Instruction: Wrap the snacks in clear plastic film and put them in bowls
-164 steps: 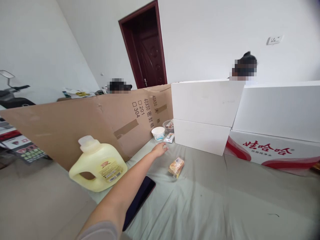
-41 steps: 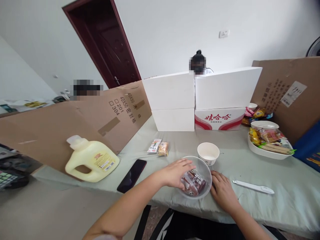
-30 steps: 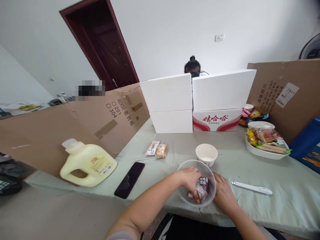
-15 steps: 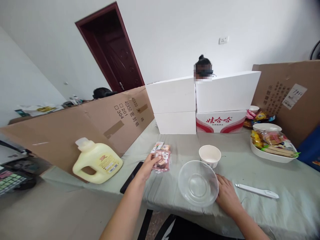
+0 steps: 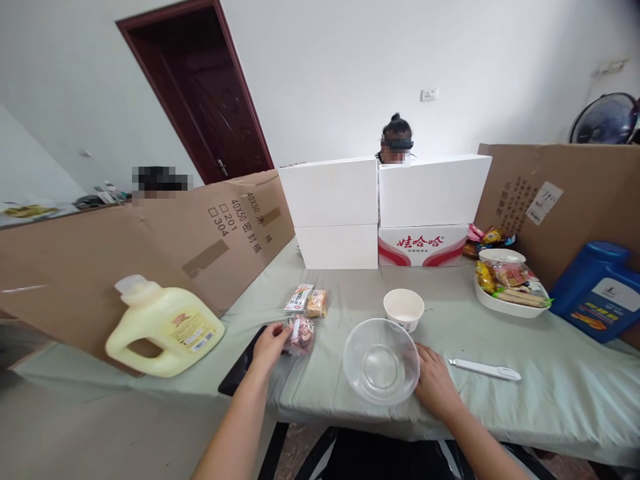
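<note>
My left hand (image 5: 271, 345) pinches the left edge of a small clear-and-reddish snack packet (image 5: 301, 335), low over the tablecloth. Just beyond it lie a white packet (image 5: 299, 297) with coloured print and an orange-yellow snack packet (image 5: 317, 303). My right hand (image 5: 437, 380) is closed against the right side of a clear plastic bowl (image 5: 381, 365), its fingertips partly hidden by the rim. That bowl holds nothing. Behind it, close to its rim, stands a white paper bowl (image 5: 404, 308). A white-handled peeler-like tool (image 5: 485, 369) lies right of my right hand.
A dark phone-like slab (image 5: 239, 365) lies under my left wrist, beside a yellow jug (image 5: 167, 328). White boxes (image 5: 336, 245) and cardboard panels (image 5: 215, 233) wall the table. At right are a snack tray (image 5: 510, 305) and a blue bottle (image 5: 595, 291). A person (image 5: 396, 140) is behind the boxes.
My left hand has drawn the reddish packet toward me, off the other two packets, which now show fully. The view has turned right. My right hand stays at the clear bowl.
</note>
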